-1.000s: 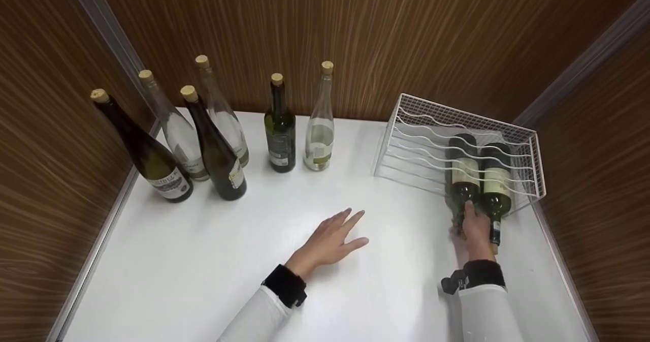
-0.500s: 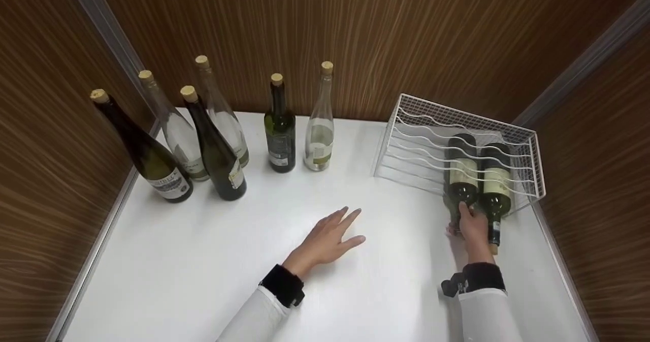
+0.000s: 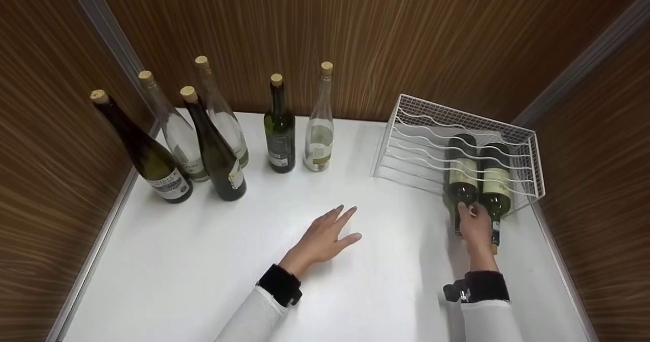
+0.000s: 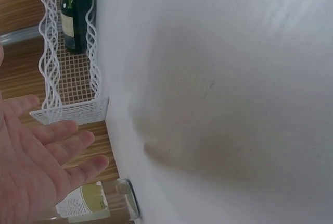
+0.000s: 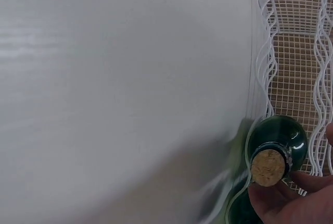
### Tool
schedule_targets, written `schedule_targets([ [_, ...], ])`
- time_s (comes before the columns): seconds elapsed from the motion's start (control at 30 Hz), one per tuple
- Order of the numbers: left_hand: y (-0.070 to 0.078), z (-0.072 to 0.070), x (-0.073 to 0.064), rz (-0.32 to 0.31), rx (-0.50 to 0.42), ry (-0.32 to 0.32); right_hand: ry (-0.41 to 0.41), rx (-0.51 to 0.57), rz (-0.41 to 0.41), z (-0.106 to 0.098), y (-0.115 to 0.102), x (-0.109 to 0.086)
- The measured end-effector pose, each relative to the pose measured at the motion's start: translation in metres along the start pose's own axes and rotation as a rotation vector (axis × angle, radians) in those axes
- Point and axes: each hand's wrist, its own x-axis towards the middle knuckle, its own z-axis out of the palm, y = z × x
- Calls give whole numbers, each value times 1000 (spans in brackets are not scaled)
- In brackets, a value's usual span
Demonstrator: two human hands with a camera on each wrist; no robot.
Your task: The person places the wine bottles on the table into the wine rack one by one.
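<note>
Two dark green wine bottles lie side by side in the white wire rack: the left bottle [image 3: 462, 174] and the right bottle [image 3: 496, 177], their necks toward me. My right hand [image 3: 476, 225] is at the left bottle's neck. In the right wrist view its cork [image 5: 268, 168] shows fully, with fingertips [image 5: 263, 195] right beside the neck and another fingertip apart at the right edge. My left hand [image 3: 320, 238] hovers over the table, fingers straight and spread, with nothing in it.
The wire rack [image 3: 401, 128] has wavy bars and sits by the right wall. At the back stand a green bottle [image 3: 280, 138] and a clear bottle [image 3: 320, 138]. Several more corked bottles, including a dark one [image 3: 167, 179], are grouped at the left. Wood-grain walls enclose the white table [image 3: 203, 260].
The fingers that wrapped the left bottle's neck have come off its left side, and my right hand has drawn back slightly. My left hand drifted a little left. The bottles look unmoved over the last half second.
</note>
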Motion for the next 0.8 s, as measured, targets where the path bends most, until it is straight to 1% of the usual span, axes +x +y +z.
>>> schedule_targets([
  [0.2,-3,-2,-1,-10,-4,9,53,-50,-113,4,-10,-8],
  [0.33,-6,-3,-3,-17,-9,16,46,-81,-189,8,-18,-13],
  [0.47,-9,-5,-5,-28,-17,27,-9,-101,-227,14,-23,-16],
  [0.63,-14,-8,-8,-46,-28,48,-85,-94,-254,24,-27,-19],
  [0.8,-20,-14,-12,-82,-45,67,-148,-105,-274,36,-29,-21],
])
